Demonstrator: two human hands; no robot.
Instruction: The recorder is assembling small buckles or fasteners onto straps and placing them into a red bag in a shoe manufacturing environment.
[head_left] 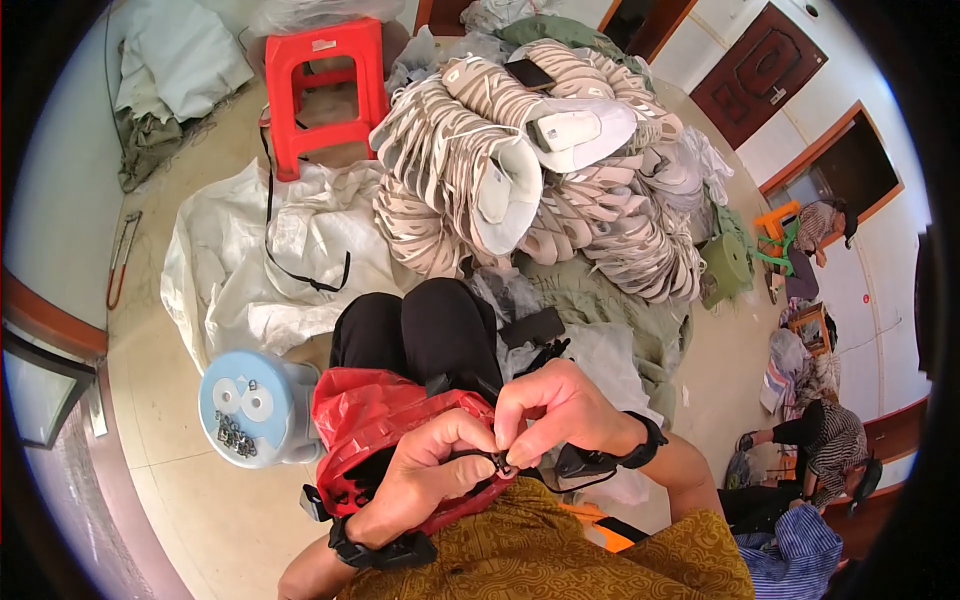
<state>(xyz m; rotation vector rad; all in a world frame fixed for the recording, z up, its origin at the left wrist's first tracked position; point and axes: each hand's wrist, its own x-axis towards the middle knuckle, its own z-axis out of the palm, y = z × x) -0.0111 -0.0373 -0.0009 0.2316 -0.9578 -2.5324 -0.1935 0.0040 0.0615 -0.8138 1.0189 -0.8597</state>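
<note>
Over my lap, both hands meet at a small dark piece with a ring-like end (504, 464); its exact kind is too small to make out. My left hand (437, 470) pinches it from the left between thumb and fingers. From the other side, my right hand (560, 410) closes its thumb and forefinger on the same piece. A red plastic bag (350, 405) lies open across my lap under the left hand, with dark things inside. To the left, a blue round stool (262, 400) carries a little pile of small metal pieces (235, 436).
Ahead lies a big heap of stacked beige shoe uppers (450, 150), with a dark phone (530, 74) on top. White sacking (230, 250) spreads on the floor beside a red stool (325, 90). Several people (835, 450) sit at the right.
</note>
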